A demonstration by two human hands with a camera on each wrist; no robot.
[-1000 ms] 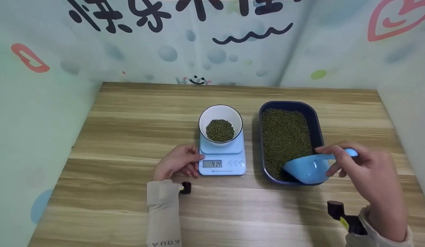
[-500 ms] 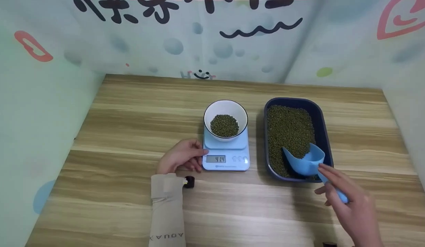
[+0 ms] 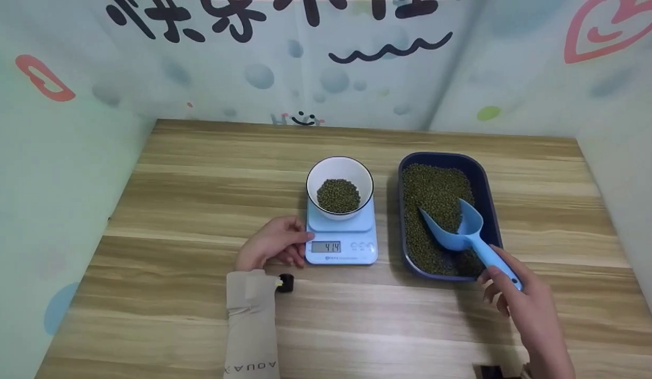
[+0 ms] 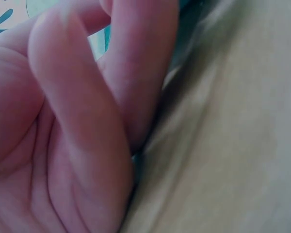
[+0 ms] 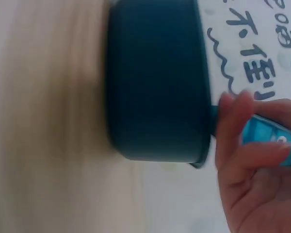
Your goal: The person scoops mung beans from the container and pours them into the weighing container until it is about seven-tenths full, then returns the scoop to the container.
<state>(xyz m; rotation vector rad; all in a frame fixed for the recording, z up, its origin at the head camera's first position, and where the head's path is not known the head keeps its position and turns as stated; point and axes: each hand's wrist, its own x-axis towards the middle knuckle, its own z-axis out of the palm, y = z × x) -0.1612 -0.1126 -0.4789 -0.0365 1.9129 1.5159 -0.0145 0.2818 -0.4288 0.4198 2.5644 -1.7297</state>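
My right hand (image 3: 525, 300) grips the handle of a light-blue scoop (image 3: 475, 242), its mouth pushed into green mung beans (image 3: 433, 184) that partly fill a dark-blue tub (image 3: 488, 210). In the right wrist view, the fingers (image 5: 233, 131) curl around the handle beside the tub's outer wall (image 5: 157, 92). My left hand (image 3: 270, 242) holds the left edge of a light-blue kitchen scale (image 3: 352, 255), thumb on top, other fingers bent alongside. On the scale sits a white dark-rimmed bowl (image 3: 336, 167) with a small heap of mung beans (image 3: 338, 196); the display reads 414, any decimal point unclear.
Everything stands on a wood-grain table (image 3: 210, 179). A printed cloth backdrop (image 3: 368, 89) rises behind it, with pale panels at both sides. The tub stands just right of the scale, a narrow gap between them.
My right hand has swung down and toward me, turning the scoop so its mouth points away from me; it has then slid forward into the beans. The left hand stays at the scale.
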